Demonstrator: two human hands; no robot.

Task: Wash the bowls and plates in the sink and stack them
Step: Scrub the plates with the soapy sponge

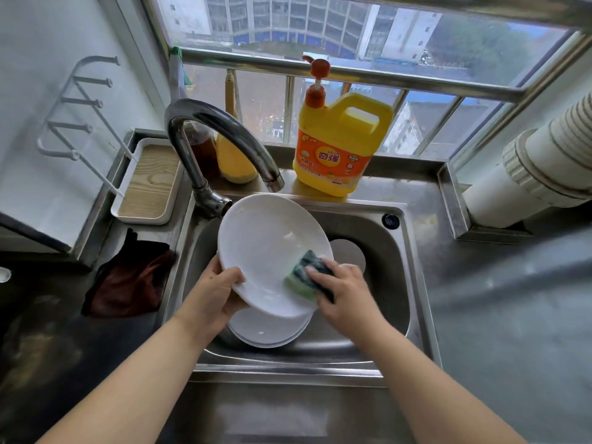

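Observation:
Over the steel sink [397, 283] I hold a large white plate [266, 245] tilted up. My left hand [217, 293] grips its lower left rim, thumb on the face. My right hand [342, 290] holds a green and dark sponge [304, 277] pressed against the plate's lower right face. Under the plate, more white plates [266, 331] lie in the basin. Another white dish [350, 254] shows behind my right hand, mostly hidden.
A curved tap [221, 133] arches over the plate's upper left. A yellow detergent jug [336, 145] with an orange pump stands on the ledge behind the sink. A dark red cloth [128, 280] and a white wood-lined tray [147, 184] lie left. A white pipe [538, 165] runs at right.

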